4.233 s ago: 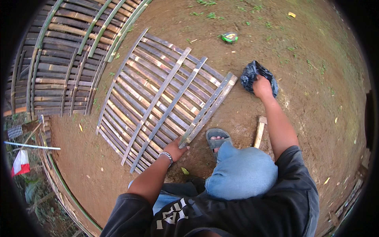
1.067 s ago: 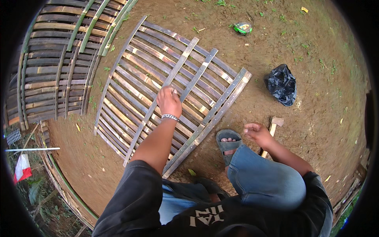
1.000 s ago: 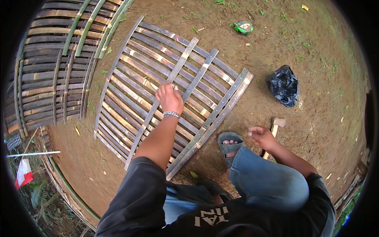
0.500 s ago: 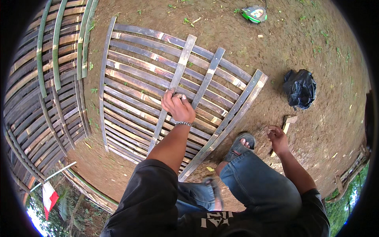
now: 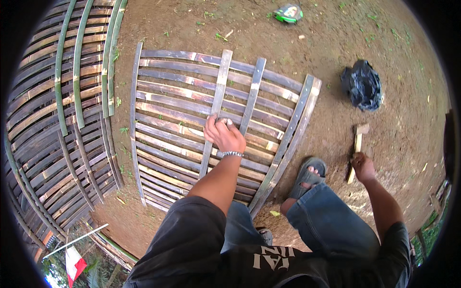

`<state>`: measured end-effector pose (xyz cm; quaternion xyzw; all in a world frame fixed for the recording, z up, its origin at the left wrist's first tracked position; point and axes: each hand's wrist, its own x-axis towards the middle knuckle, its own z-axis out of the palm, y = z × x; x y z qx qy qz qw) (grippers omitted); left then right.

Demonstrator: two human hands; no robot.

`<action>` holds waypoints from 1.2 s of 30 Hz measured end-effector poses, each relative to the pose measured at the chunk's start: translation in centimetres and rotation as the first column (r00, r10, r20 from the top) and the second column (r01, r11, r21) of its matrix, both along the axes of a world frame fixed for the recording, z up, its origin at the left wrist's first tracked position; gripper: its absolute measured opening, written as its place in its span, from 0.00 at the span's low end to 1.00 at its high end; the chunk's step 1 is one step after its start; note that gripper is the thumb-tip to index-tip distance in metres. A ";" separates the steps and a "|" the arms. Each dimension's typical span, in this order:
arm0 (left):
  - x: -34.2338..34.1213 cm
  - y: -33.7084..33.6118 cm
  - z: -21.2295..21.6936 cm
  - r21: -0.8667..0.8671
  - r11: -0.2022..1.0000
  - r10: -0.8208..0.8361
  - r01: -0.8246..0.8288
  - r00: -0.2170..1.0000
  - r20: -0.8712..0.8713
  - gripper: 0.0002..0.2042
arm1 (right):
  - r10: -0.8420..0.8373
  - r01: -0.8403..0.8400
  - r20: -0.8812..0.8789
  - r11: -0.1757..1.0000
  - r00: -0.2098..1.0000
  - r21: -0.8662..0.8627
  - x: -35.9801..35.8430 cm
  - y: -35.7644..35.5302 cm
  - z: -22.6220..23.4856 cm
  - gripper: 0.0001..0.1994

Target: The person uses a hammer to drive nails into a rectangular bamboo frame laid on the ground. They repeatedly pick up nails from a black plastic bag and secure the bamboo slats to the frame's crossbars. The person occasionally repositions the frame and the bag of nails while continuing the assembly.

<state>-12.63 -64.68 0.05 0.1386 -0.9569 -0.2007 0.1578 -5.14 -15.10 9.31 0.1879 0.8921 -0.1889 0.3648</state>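
Note:
A bamboo slat panel (image 5: pixel 168 106) lies on the ground, its thin strips crossed by several flat battens. My left hand (image 5: pixel 224 133) rests over the middle batten (image 5: pixel 222 81), fingers curled and pinched together; anything between the fingertips is too small to make out. Over on the right, my right hand (image 5: pixel 363 166) wraps round the pale wooden handle of a hammer (image 5: pixel 358 142). The hammer lies against the dirt, its head pointing away from me. Part of the handle sticks out below my fist.
Another bamboo panel (image 5: pixel 57 149) with green battens stands along the left. A black plastic bag (image 5: pixel 362 86) sits on the dirt beyond the hammer. A green and grey object (image 5: pixel 289 13) lies at the far side. My sandalled foot (image 5: pixel 309 177) is beside the panel's right edge.
My right hand has moved down onto the hammer's handle and closed round it. The left hand stays on the middle batten. The whole view has shifted slightly.

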 end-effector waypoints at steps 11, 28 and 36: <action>0.5 -0.1 0.0 0.068 0.998 0.009 -0.005 0.998 -0.062 0.07 | -0.067 0.159 -0.431 0.970 0.900 0.182 4.5 0.5 -5.3 0.26; -10.0 4.9 -1.6 0.302 0.940 -0.109 0.159 0.979 -0.174 0.07 | -0.303 0.363 -0.299 0.917 0.905 0.168 6.3 -0.9 -4.3 0.18; -10.0 5.4 -1.3 0.237 0.959 -0.117 0.155 0.979 -0.167 0.06 | -0.537 0.483 -0.201 0.835 0.819 -0.263 9.7 -1.7 -1.0 0.19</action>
